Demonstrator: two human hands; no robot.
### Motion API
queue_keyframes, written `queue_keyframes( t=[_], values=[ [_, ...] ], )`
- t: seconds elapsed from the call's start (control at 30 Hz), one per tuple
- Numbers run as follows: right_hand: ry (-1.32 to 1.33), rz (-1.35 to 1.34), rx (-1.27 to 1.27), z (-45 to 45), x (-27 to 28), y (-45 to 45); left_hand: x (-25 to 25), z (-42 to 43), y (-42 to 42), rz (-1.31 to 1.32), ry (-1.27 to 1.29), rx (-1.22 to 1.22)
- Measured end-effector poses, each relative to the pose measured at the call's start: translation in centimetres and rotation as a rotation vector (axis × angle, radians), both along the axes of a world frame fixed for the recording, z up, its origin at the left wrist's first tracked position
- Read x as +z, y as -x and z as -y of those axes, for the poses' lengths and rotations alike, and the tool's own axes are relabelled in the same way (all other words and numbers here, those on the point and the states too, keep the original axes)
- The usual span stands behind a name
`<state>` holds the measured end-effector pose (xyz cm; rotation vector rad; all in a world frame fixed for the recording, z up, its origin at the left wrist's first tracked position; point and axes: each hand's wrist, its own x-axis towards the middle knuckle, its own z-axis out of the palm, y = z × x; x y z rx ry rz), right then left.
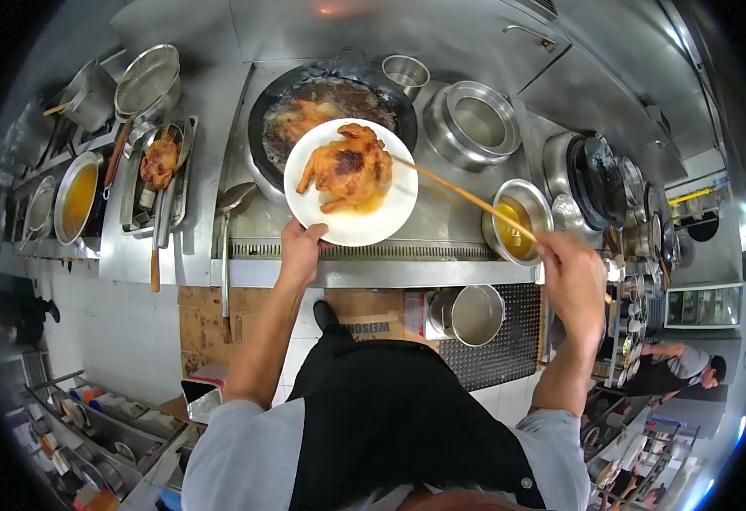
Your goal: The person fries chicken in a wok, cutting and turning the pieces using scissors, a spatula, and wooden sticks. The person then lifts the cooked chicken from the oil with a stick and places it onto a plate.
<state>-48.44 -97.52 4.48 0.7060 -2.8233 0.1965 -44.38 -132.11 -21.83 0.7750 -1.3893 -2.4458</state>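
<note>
My left hand (303, 249) grips the lower left rim of a white plate (390, 223), thumb on top. On the plate lies a browned whole chicken (351, 170) with a dark patch and some yellowish liquid beside it. My right hand (573, 277) is closed around long wooden chopsticks (466, 196), whose far tips reach the plate's right side by the chicken. Behind the plate, a large black wok (262, 111) holds bubbling dark oil, and another piece of chicken (305, 117) is in it. The plate overlaps the wok's front edge.
A metal bowl of yellow liquid (522, 247) stands under the chopsticks. Stacked pots (482, 119) are at the back right. At left, a tray (187, 209) holds browned meat on a strainer. A long ladle (226, 255) overhangs the counter edge. A co-worker (684, 370) is at far right.
</note>
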Motion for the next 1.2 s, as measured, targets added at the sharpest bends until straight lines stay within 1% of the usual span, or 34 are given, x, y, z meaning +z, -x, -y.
queue_keyframes(
  t=[0.03, 0.07, 0.13, 0.17, 0.2, 0.27, 0.33, 0.4, 0.43, 0.5, 0.53, 0.6, 0.67, 0.73, 0.8, 0.87, 0.9, 0.93, 1.0, 1.07, 1.1, 1.2],
  values=[
    [0.054, 0.022, -0.074, -2.1, -0.2, -0.7, 0.3, -0.8, -0.3, 0.009, 0.031, -0.017],
    [0.069, 0.020, -0.089, -4.0, -0.6, -1.6, 0.6, -1.7, -0.6, 0.020, 0.063, -0.039],
    [0.302, 0.199, -0.283, -8.3, -2.3, -3.5, 0.2, -3.3, -1.0, 0.013, 0.115, -0.099],
    [0.323, 0.254, -0.402, -10.7, -3.4, -4.4, 0.3, -4.3, -1.5, 0.012, 0.147, -0.141],
    [0.342, 0.253, -0.433, -13.7, -5.5, -5.7, 0.4, -5.6, -2.1, 0.012, 0.163, -0.174],
    [0.567, 0.204, -0.408, -19.6, -9.7, -9.3, 1.6, -9.1, -3.3, -0.055, 0.132, -0.195],
    [0.607, 0.194, -0.468, -24.9, -11.9, -14.5, 1.8, -13.4, -4.7, -0.069, 0.131, -0.254],
    [0.633, 0.304, -0.640, -31.3, -15.1, -20.4, 1.1, -18.0, -6.2, -0.109, 0.090, -0.320],
    [0.717, 0.284, -0.672, -34.1, -17.0, -23.6, 1.1, -20.5, -7.0, -0.101, 0.037, -0.366],
    [0.731, 0.239, -0.792, -39.4, -21.2, -30.0, -0.4, -26.2, -8.6, -0.095, 0.027, -0.452],
    [0.727, 0.208, -0.866, -42.0, -22.1, -33.9, -1.1, -29.4, -9.3, -0.090, 0.011, -0.490],
    [0.615, 0.300, -1.071, -44.3, -20.5, -39.7, -1.2, -36.5, -11.0, -0.160, -0.051, -0.587],
    [0.601, 0.250, -1.215, -47.6, -24.1, -45.9, -1.6, -42.5, -12.4, -0.109, -0.165, -0.717],
    [0.624, 0.242, -1.352, -49.9, -23.5, -51.0, -3.0, -49.1, -13.6, -0.072, -0.144, -0.825],
    [0.640, 0.208, -1.483, -52.7, -24.8, -55.8, -4.3, -55.5, -14.0, -0.045, -0.142, -0.976],
    [0.661, 0.120, -1.594, -55.2, -26.7, -60.3, -5.2, -62.6, -15.0, -0.042, -0.196, -1.064],
    [0.704, 0.090, -1.673, -54.2, -26.8, -62.1, -5.1, -63.8, -15.3, -0.037, -0.193, -1.134],
    [0.759, 0.072, -1.757, -55.7, -27.2, -64.7, -4.9, -67.7, -16.5, -0.021, -0.175, -1.206],
    [0.756, 0.045, -1.841, -56.2, -27.7, -68.4, -4.1, -73.9, -18.3, 0.010, -0.177, -1.290],
    [0.838, -0.135, -1.969, -56.1, -27.6, -71.1, -4.0, -79.6, -19.8, -0.019, -0.168, -1.378],
    [0.875, -0.160, -1.998, -56.4, -28.1, -72.6, -4.2, -82.3, -20.2, -0.014, -0.165, -1.431],
    [0.873, -0.260, -2.119, -58.3, -28.6, -76.6, -4.1, -90.7, -22.2, 0.002, -0.132, -1.551]
  ],
)
